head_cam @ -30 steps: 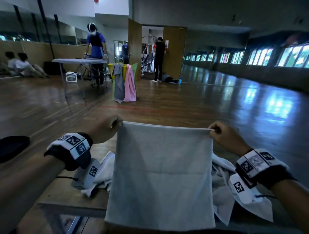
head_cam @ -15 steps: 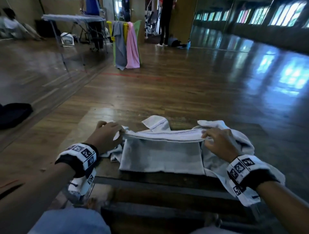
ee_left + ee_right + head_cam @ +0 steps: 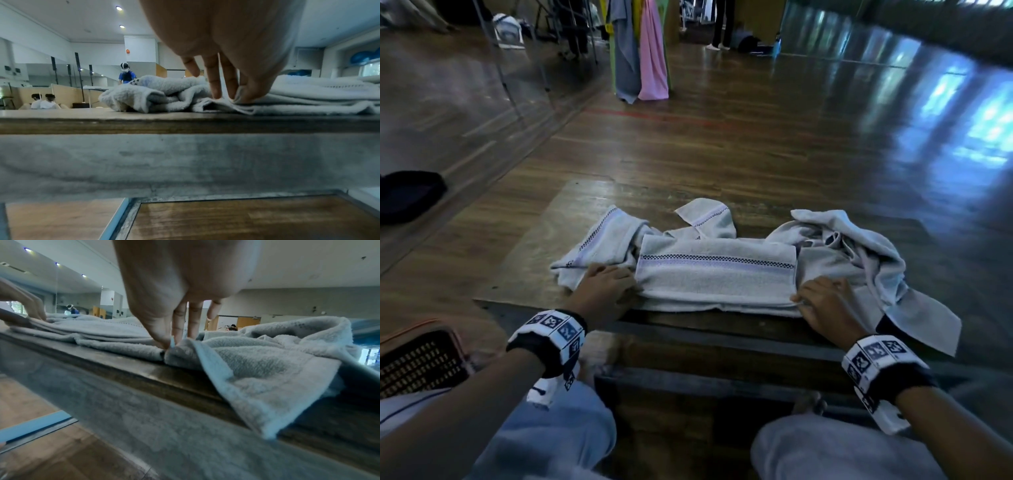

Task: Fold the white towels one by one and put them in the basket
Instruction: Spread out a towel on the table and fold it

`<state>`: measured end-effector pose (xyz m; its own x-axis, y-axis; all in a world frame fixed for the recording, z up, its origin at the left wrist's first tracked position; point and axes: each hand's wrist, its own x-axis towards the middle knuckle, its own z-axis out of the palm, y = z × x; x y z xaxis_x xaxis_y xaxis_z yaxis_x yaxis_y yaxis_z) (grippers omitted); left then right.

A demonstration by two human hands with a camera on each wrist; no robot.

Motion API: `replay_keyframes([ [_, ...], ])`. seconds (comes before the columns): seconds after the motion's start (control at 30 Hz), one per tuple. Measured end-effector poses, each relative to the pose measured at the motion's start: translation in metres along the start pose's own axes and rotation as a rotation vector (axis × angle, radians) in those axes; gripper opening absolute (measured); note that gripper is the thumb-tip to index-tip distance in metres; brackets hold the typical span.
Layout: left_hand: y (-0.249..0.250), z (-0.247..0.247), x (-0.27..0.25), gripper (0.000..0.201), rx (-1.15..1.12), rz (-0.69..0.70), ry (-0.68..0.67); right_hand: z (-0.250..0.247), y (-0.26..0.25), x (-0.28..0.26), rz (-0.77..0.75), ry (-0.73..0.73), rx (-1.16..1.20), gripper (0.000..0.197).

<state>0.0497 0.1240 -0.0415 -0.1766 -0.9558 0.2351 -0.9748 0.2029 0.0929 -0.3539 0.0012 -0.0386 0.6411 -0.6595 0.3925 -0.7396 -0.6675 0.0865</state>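
Note:
A folded white towel (image 3: 717, 277) with a checkered purple stripe lies flat near the front edge of the low wooden table (image 3: 534, 260). My left hand (image 3: 631, 286) pinches its near left corner between thumb and fingers (image 3: 218, 95). At the near right corner my right hand (image 3: 799, 299) pinches the edge, the thumb and forefinger closing on the towel's hem (image 3: 171, 340). Crumpled white towels lie beside it on the left (image 3: 599, 243), behind (image 3: 705, 219) and on the right (image 3: 859, 253); the right one hangs over the table edge. The woven basket (image 3: 417, 356) stands at my lower left.
My knees (image 3: 551, 438) sit under the table's metal-framed front edge (image 3: 722, 342). A black object (image 3: 407, 195) lies on the wooden floor at the left. Far back stand a rack with grey and pink cloths (image 3: 640, 51), a folding table and people.
The towel, held up spread in the air a second ago, came down onto the table and was folded into a narrow band. Both hands moved down and towards me with it.

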Motion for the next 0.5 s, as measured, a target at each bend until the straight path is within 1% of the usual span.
replay_keyframes([
  [0.07, 0.001, 0.0, 0.0, 0.029, -0.036, -0.016, 0.064, -0.005, 0.0, 0.002, 0.043, 0.038, 0.037, 0.028],
  [0.13, 0.004, 0.003, -0.003, 0.025, -0.05, 0.001, 0.089, -0.005, 0.001, 0.001, 0.062, 0.047, 0.055, 0.028],
  [0.27, 0.004, 0.015, -0.015, 0.028, -0.061, 0.06, 0.017, 0.005, 0.002, -0.006, 0.031, -0.018, 0.032, 0.028],
  [0.4, 0.005, 0.018, -0.018, 0.032, -0.062, 0.052, 0.029, 0.008, 0.004, -0.01, 0.037, -0.044, 0.029, 0.026],
  [0.5, 0.006, 0.015, -0.015, 0.033, -0.026, 0.046, 0.031, 0.007, 0.005, -0.01, 0.009, -0.08, 0.022, 0.032],
])
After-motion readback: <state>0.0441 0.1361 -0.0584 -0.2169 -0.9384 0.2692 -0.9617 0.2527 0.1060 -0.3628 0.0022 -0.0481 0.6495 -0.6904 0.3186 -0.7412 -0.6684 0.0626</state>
